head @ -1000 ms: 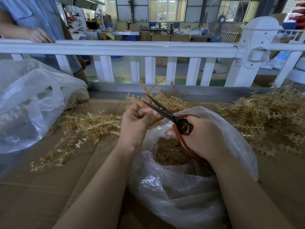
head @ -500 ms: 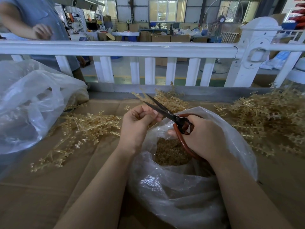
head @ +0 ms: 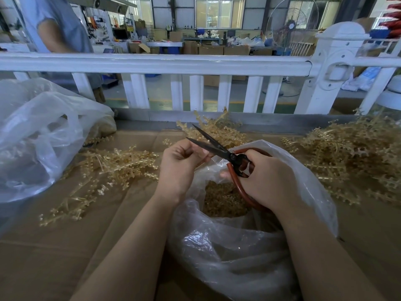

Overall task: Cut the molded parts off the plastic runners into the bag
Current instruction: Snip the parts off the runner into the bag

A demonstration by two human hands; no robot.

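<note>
Fingers point(head: 196, 152) beside scissors point(head: 213, 146) (blades apart), over bag point(head: 308, 183).

I see a bag point(head: 238, 253) sitting on the table point(head: 54, 257), right in front of me in the middle. Small cut parts point(head: 223, 200) lie inside the bag. My left hand point(head: 180, 164) is over the bag's left edge, and my right hand point(head: 267, 179) is over its top, holding the scissors point(head: 219, 148). The scissor blades point away to the left, past my left hand. A pile of runners point(head: 112, 168) lies on the table to the left of the bag. A bigger pile point(head: 355, 157) lies to the right. More runners point(head: 217, 129) lie behind my hands. Another bag point(head: 39, 135) sits far left. A fence point(head: 173, 64) stands behind the table, and a person point(head: 63, 29) stands behind the fence on the left.
</note>
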